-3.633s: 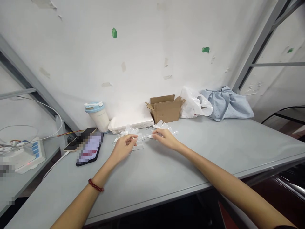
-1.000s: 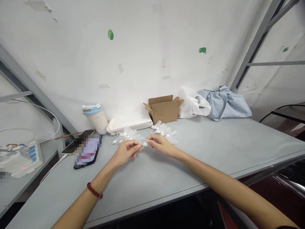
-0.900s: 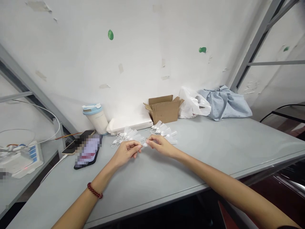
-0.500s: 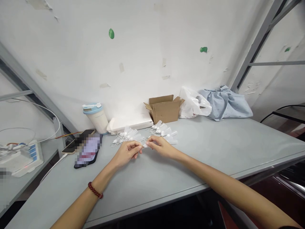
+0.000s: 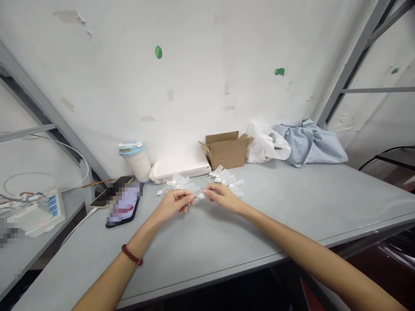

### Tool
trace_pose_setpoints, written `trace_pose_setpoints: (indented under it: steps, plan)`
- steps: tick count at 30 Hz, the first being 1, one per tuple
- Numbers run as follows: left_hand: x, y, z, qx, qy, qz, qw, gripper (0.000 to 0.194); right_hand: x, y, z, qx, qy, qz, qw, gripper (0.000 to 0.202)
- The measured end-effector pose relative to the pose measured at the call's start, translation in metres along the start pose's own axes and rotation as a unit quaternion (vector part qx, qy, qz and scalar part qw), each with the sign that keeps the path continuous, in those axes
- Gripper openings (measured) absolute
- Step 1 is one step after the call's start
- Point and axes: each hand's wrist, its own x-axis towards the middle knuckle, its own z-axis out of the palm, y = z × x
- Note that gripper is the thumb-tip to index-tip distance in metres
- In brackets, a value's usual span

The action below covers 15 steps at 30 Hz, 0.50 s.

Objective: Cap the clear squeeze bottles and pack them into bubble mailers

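Over the middle of the grey table, my left hand and my right hand face each other with a narrow gap between them. Thumb and finger of each are pinched on a small whitish plastic piece; its exact kind is too small to make out. Just behind my left hand lies a cluster of small clear plastic bottles with white caps and thin white loops. A second group of such bottles lies behind my right hand. A dark red beaded bracelet circles my left wrist.
Along the wall stand a blue-lidded cup, a white flat stack, an open cardboard box, a white plastic bag and a light blue cloth bundle. Two phones lie at left, near a power strip.
My hands have drawn slightly apart, showing more of the whitish piece between them. The whole view has shifted a little; the bottles and other things stay in place.
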Motion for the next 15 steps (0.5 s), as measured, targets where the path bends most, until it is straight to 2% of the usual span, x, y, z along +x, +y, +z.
trace_pose_setpoints:
  steps: [7, 15]
  plan:
    - [-0.0049, 0.0051, 0.0072, 0.034, -0.004, 0.006, 0.999, 0.027, -0.0044, -0.0041, 0.0040, 0.001, -0.006, 0.000, 1.000, 0.028]
    - [-0.0055, 0.0012, 0.0095, 0.046, -0.007, 0.007, 0.999, 0.028, -0.0063, -0.0015, 0.0058, 0.000, -0.017, 0.004, 1.000, 0.024]
